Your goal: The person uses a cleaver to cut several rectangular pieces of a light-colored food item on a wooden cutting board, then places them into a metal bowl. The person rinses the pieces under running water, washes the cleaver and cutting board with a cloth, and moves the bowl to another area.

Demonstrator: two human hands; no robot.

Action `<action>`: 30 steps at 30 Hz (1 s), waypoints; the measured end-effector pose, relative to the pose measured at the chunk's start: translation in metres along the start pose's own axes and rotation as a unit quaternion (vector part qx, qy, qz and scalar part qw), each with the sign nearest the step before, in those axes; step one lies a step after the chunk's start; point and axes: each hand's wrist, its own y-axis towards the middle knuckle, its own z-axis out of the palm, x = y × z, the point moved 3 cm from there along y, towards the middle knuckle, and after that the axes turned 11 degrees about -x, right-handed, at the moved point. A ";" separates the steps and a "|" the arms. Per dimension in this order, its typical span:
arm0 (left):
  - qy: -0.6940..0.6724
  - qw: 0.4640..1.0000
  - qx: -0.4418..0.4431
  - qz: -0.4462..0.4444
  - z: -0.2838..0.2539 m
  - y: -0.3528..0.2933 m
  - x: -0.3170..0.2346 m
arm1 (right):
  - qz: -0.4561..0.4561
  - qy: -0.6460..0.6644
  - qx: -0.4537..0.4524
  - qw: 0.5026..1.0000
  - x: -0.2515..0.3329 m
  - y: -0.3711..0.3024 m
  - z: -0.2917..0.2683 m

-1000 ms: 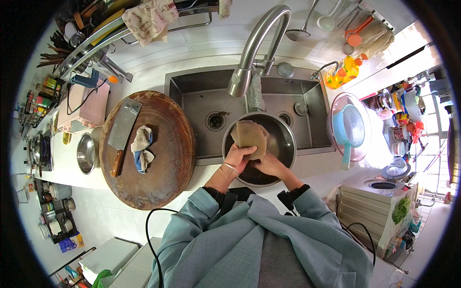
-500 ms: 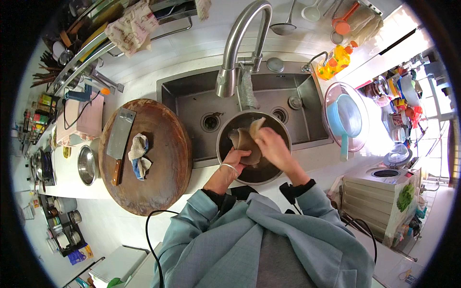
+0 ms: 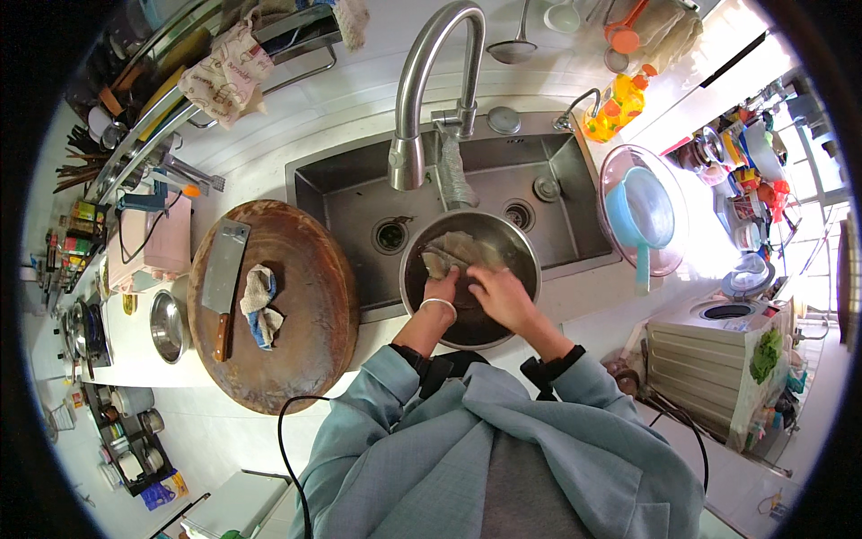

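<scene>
A steel bowl holding water stands at the near side of the sink. In it lies a limp, brownish-grey sheet, folded and partly under water; its kind I cannot make out. My left hand grips its near left part, thumb on top. Curled against its right side, my right hand holds it too, the fingertips partly hidden in the water. Over the sink, left of the bowl, hangs the steel faucet.
Left of the sink, a round wooden chopping board carries a cleaver and a crumpled cloth. A steel basin stands beyond it. On the right sit a blue handled strainer in a clear bowl and a yellow-orange bottle.
Both hands have lowered the sheet into the bowl's water; its raised, folded end is now down. My right hand has dropped lower. The whole view has shifted slightly.
</scene>
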 end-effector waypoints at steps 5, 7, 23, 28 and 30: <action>0.194 0.959 -0.022 0.206 0.015 0.009 -0.005 | 0.053 -0.107 0.037 0.992 -0.030 0.011 0.022; 0.123 0.992 -0.026 0.010 0.013 0.011 -0.003 | 0.055 -0.116 0.013 0.992 -0.034 0.014 0.032; -0.039 0.989 0.074 -0.125 0.015 -0.018 -0.023 | 0.000 -0.005 0.018 1.000 -0.010 0.007 -0.005; -0.100 0.973 0.148 -0.149 0.006 -0.046 -0.044 | 0.006 -0.076 -0.267 0.961 -0.031 -0.021 -0.071; -0.105 0.974 0.152 -0.130 0.003 -0.056 -0.055 | 0.089 -0.108 -0.334 0.932 -0.039 -0.037 -0.078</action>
